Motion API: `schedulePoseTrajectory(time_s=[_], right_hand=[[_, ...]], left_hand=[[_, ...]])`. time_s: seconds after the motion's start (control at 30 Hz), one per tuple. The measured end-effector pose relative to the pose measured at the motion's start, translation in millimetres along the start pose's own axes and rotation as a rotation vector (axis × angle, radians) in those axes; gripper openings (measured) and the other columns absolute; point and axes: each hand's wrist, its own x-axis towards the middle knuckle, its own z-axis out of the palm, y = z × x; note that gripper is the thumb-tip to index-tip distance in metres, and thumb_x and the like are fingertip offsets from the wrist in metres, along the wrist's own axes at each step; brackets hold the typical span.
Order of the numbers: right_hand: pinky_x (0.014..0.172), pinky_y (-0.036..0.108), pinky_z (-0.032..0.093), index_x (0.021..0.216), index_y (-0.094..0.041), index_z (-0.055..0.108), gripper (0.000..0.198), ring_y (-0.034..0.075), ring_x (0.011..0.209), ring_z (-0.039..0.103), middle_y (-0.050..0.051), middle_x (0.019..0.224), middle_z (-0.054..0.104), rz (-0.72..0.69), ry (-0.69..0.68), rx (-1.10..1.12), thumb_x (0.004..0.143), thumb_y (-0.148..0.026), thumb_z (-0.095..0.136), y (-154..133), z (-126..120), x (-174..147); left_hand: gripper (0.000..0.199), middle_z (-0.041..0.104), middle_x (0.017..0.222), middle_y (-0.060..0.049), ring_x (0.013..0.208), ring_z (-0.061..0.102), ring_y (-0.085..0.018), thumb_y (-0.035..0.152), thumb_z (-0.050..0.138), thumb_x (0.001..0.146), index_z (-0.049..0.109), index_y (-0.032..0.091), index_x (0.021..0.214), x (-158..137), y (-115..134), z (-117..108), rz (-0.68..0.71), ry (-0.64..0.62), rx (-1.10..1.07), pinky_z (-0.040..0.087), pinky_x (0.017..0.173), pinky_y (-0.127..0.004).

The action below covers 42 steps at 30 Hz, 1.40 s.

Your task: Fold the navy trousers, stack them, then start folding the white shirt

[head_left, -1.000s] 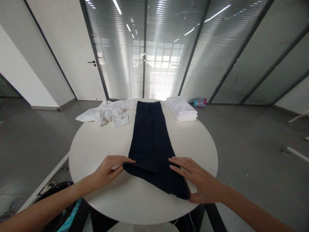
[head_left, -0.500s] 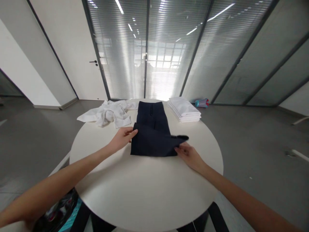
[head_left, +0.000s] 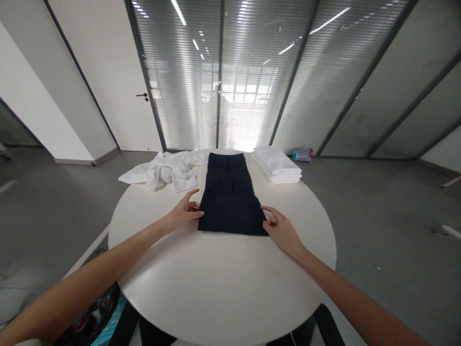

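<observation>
A dark navy garment (head_left: 230,192) lies flat in the middle of the table, its lower part folded up over itself. A short placket runs down the centre near its far end; whether it is trousers or a skirt I cannot tell. My left hand (head_left: 183,211) is at the near left edge, thumb touching the cloth and index finger stretched out. At the near right edge is my right hand (head_left: 281,228), its thumb by the corner and its index finger extended along the side. Both hands have their fingers apart and grip nothing.
The round white table (head_left: 223,283) carries a crumpled white cloth (head_left: 169,169) at the back left and a stack of folded white cloths (head_left: 276,166) at the back right. A blue and red object (head_left: 302,154) shows beyond the table. A turquoise basket (head_left: 110,324) stands below left.
The raised right corner of the folded part has come down flat. Both hands have loosened from the cloth, and their fingers have spread at its side edges.
</observation>
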Motion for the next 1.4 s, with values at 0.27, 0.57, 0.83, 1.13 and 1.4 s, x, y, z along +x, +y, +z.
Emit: schedulePoseTrajectory(time_s=[0.27,0.57,0.83,1.13,1.4], right_hand=[[0.055,0.028,0.037,0.104,-0.019,0.066,0.031,0.015,0.051,0.044,-0.007,0.054,0.044,-0.01,0.022,-0.032,0.081,-0.034,0.052,-5,1,1],[0.057,0.028,0.036,0.105,-0.022,0.067,0.028,0.016,0.056,0.048,-0.005,0.057,0.049,-0.029,0.035,-0.186,0.083,-0.033,0.053,-4,5,1],[0.058,0.028,0.035,0.104,-0.023,0.067,0.025,0.017,0.06,0.053,-0.004,0.062,0.054,-0.032,0.041,-0.266,0.087,-0.032,0.051,-4,5,0],[0.058,0.029,0.037,0.106,-0.023,0.066,0.023,0.017,0.061,0.054,-0.003,0.064,0.056,-0.041,0.011,-0.359,0.092,-0.031,0.05,-4,5,1],[0.101,0.045,0.044,0.121,-0.019,0.067,0.038,0.027,0.115,0.057,0.013,0.122,0.063,-0.405,0.148,-0.528,0.099,-0.043,0.047,-33,2,6]], left_hand=[[0.085,0.058,0.139,-0.015,0.102,0.066,-0.026,0.027,0.089,0.052,0.06,0.015,0.132,7,-7,14,0.036,0.026,-0.11,0.05,0.094,-0.042],[0.087,0.066,0.089,-0.001,0.065,0.058,-0.011,0.035,0.084,0.06,0.047,0.018,0.137,7,-17,8,0.089,0.226,0.179,0.047,0.061,-0.024],[0.064,0.059,0.061,0.005,0.051,0.049,-0.012,0.052,0.071,0.075,0.051,0.018,0.126,-20,-12,7,0.032,0.007,0.408,0.033,0.05,-0.022],[0.041,0.051,0.062,0.007,0.054,0.048,-0.011,0.039,0.068,0.078,0.059,0.021,0.114,-21,-24,6,0.171,-0.016,0.533,0.035,0.054,-0.022],[0.029,0.062,0.12,-0.011,0.107,0.063,-0.025,0.037,0.058,0.091,0.067,0.02,0.113,-11,1,22,0.536,0.13,1.012,0.05,0.094,-0.041]])
